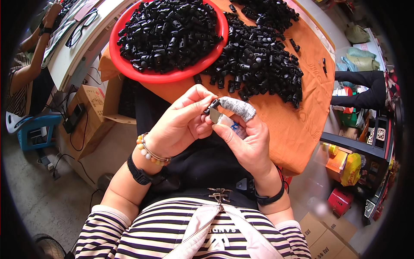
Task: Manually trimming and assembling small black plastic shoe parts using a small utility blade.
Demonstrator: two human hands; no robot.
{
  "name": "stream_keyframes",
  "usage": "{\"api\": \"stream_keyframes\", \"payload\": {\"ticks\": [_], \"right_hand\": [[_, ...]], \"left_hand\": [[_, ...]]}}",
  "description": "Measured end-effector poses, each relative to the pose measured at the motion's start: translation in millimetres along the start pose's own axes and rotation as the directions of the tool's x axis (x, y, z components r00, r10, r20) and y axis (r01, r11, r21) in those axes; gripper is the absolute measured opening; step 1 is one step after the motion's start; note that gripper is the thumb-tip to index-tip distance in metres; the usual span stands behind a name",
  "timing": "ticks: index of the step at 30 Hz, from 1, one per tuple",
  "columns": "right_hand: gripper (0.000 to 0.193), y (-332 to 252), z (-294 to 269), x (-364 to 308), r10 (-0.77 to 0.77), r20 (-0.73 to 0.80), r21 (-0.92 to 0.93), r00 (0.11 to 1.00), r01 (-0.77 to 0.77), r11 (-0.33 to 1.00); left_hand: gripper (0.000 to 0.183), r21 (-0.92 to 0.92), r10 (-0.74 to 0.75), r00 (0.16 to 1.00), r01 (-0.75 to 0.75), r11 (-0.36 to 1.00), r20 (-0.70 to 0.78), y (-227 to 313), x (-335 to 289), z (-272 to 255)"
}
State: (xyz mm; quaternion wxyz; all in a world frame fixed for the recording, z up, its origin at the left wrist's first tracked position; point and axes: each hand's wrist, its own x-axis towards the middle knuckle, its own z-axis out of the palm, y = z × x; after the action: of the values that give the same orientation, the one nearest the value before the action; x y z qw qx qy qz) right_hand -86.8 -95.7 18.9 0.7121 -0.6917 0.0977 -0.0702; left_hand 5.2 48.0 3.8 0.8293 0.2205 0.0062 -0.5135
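My left hand [183,116] pinches a small black plastic cord lock [214,104] between thumb and fingertips, over my lap. Held against the cord lock is a short metal blade [215,115], gripped in my right hand [248,144]. White wrapping with blue marks covers the blade's handle, and my right thumb presses along it. A grey knitted finger cover [238,106] sits on my right index finger. Just beyond my hands, a heap of similar black cord locks [267,60] lies on a table with an orange cloth [295,140].
A red basin [223,28] full of black cord locks stands at the table's near left. Cardboard boxes [88,114] and a blue stool [39,133] are at left, near another person's arm [32,71]. At right are another person's dark-trousered legs [360,90] and a shelf [358,144].
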Motion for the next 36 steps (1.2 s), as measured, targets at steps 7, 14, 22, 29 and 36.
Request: {"api": "stream_keyframes", "payload": {"ticks": [7, 14, 22, 29, 36], "right_hand": [[0.035, 2, -1, 2, -0.053, -0.007, 0.031, 0.999, 0.053, 0.998], [0.038, -9, 0, -2, 0.027, 0.0, -0.044, 1.0, -0.027, 0.999], [0.039, -7, 0, -2, 0.007, -0.002, -0.062, 1.0, -0.007, 0.998], [0.036, -2, -1, -1, -0.031, 0.002, -0.072, 1.0, 0.031, 0.997], [0.035, -2, -1, -1, -0.045, -0.02, -0.07, 0.999, 0.043, 0.997]], "left_hand": [[0.008, -0.028, -0.026, 1.0, 0.026, 0.999, 0.01, -1, 1, 1], [0.008, 0.0, -0.005, 1.0, 0.005, 1.0, 0.005, -1, 1, 0], [0.007, 0.142, 0.127, 0.99, -0.118, 0.983, -0.056, -6, 1, 6], [0.005, 0.233, 0.177, 0.982, -0.159, 0.959, -0.059, -4, 0, 7], [0.005, 0.252, 0.179, 0.982, -0.158, 0.955, -0.065, -3, 0, 8]]}}
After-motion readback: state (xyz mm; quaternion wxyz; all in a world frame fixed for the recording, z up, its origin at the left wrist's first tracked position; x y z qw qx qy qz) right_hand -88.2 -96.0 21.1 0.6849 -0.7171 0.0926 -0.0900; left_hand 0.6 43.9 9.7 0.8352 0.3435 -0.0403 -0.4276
